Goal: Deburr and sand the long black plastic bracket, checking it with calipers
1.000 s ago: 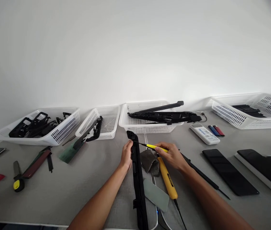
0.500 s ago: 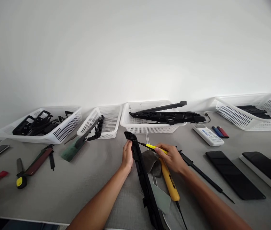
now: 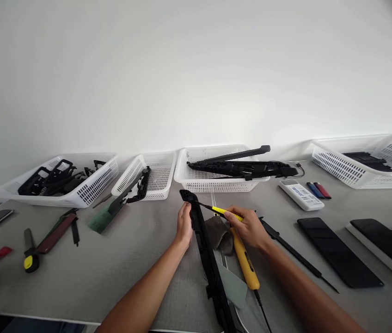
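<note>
From where I stand, the left hand point(image 3: 184, 225) has its grip closed around the upper part of a long black strip point(image 3: 205, 252), which slants over the grey surface point(image 3: 140, 259), its lower end running towards the person. The right hand point(image 3: 246, 226) has its grip pinched on a slim yellow-handled tool point(image 3: 226, 213), its dark shaft pointing at the strip near the left thumb; whether the tip touches, I can't tell. Just below the right hand lie a crumpled grey cloth point(image 3: 221, 233) and a corded yellow tool point(image 3: 245, 259). Beyond, a white basket point(image 3: 217, 186) holds more black parts point(image 3: 230, 168).
</note>
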`<action>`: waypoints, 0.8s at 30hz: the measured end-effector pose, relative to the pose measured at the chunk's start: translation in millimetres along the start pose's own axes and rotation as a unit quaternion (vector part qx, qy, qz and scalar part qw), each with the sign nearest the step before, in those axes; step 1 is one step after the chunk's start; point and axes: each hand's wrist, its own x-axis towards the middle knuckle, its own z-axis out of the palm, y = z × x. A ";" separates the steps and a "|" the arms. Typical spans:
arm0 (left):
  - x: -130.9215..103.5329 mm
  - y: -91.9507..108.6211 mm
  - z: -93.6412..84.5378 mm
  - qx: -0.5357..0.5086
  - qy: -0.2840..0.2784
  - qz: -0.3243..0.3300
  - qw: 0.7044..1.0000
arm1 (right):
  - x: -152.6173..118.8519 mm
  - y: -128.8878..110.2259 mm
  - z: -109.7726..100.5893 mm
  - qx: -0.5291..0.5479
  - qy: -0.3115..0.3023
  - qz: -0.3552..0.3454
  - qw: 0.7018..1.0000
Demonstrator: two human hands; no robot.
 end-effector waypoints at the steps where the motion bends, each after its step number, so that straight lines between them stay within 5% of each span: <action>1: -0.6 1.5 0.4 -0.002 -0.002 -0.003 1.000 | -0.3 0.0 -1.9 0.010 0.000 0.001 1.000; 7: -5.4 16.8 6.6 -0.026 -0.020 -0.025 0.999 | -3.4 -0.2 -5.8 0.041 -0.073 -0.023 0.996; 24: -12.3 24.5 9.4 -0.047 -0.018 -0.066 0.997 | -3.9 -3.2 -7.5 0.033 -0.067 -0.019 0.997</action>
